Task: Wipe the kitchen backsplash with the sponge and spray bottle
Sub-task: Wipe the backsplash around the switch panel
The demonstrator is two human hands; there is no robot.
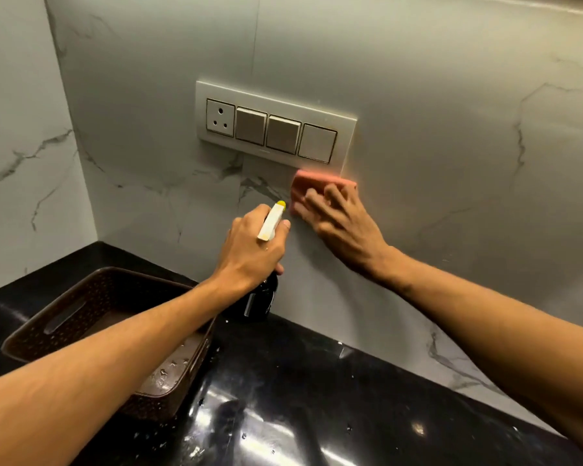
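Clearly the wiping is under way rather than finished. The right hand [337,223] lies flat on the pink sponge [312,183], its fingers spread and fairly straight, and presses it against the marble-look backsplash [451,146]. The sponge sits just under the lower right corner of the switch plate [276,127], with its top edge about touching the plate. The left hand [253,250] is wrapped round the neck of the spray bottle [271,222], fingers curled tight. The bottle's white-and-yellow head points at the wall just left of the sponge, and its dark body hangs below the fist, close above the counter [317,398].

What is done is hard to read from the wall itself, since no foam, streaks or wet sheen mark off a cleaned patch. Water drops lie scattered on the black counter and inside the brown basket [91,317] at the left, which suggests spraying has taken place. The plate's right edge shows a faint brownish tinge — probably a spot yet to be dealt with.

Judged from this, most of the job seems to lie ahead: the wide stretch to the right, the band above the plate, the strip down to the counter and the side wall at the corner — each likely needs spray and a pass of the sponge.
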